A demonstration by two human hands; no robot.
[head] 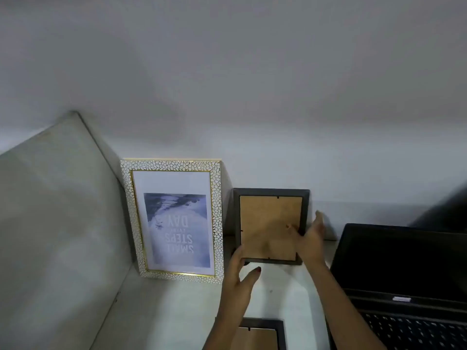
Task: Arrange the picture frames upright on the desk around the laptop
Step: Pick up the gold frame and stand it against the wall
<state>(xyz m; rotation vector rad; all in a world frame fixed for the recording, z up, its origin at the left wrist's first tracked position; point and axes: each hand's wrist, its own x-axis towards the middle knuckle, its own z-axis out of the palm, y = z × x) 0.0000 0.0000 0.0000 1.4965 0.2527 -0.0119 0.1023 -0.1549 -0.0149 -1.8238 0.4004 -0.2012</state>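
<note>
A white-and-gold pebbled frame [171, 221] leans upright against the wall, its print upside down. Right of it stands a dark frame [267, 224], its brown backing board facing me. My left hand [240, 276] touches its lower left corner with fingers spread. My right hand [309, 238] rests against its right edge, thumb on the backing. Whether either hand truly grips it is unclear. A third dark frame [262, 332] lies flat at the bottom edge, partly hidden by my left arm. The open black laptop [404, 269] sits to the right.
The white desk [177, 311] meets a plain wall [252, 97] at the back. A pale cushioned panel [55, 223] slopes along the left side. A dark blurred shape [449, 210] shows behind the laptop at far right.
</note>
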